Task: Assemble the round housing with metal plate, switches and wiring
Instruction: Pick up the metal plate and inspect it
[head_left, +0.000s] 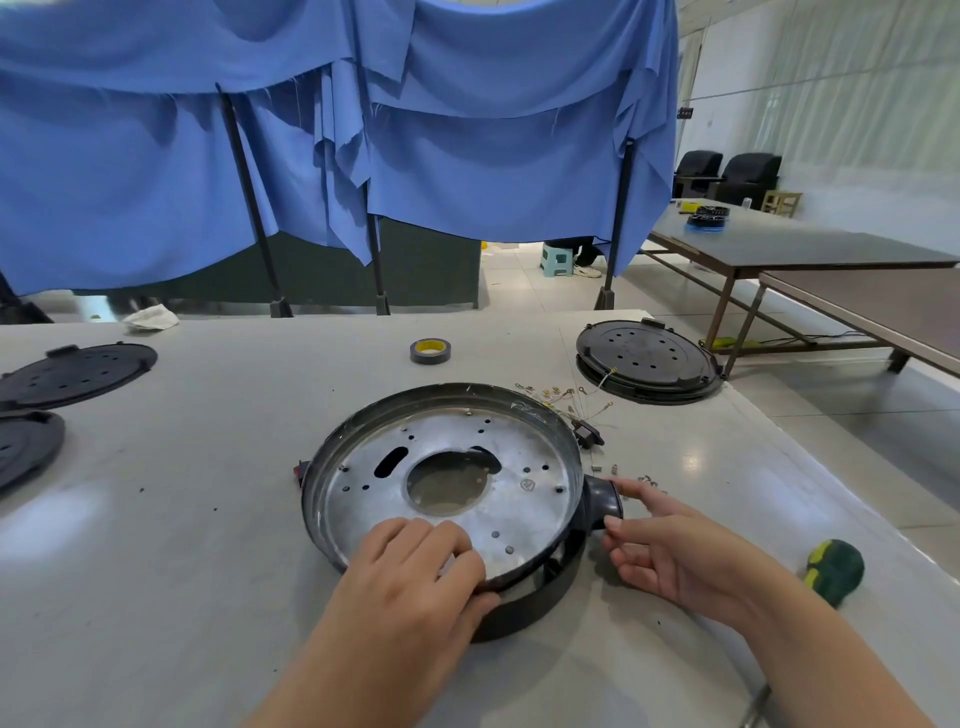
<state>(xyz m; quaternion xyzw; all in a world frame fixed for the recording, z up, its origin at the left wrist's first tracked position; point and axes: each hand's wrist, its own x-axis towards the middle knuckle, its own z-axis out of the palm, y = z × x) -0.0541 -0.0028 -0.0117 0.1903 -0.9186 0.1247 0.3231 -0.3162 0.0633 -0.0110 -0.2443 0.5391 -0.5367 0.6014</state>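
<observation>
The round dark housing (524, 608) sits in the middle of the grey table. A silver metal plate (530, 467) with a big centre hole and several small holes lies tilted in it, its near edge raised above the housing rim. My left hand (415, 566) grips that near edge, fingers on top and thumb underneath. My right hand (670, 551) hovers with relaxed fingers beside the housing's short side handle (602, 499), fingertips close to it. A black switch (587, 434) and thin wires with terminals (561, 397) lie behind the housing on the right. A red switch (300, 472) shows at its left side.
A roll of tape (430, 351) lies farther back. Black perforated lids rest at the back right (647, 358) and at the left (78, 371). Small screws (649, 480) lie right of the handle. A green-yellow screwdriver handle (834, 569) sits at the right edge. Blue curtains hang behind.
</observation>
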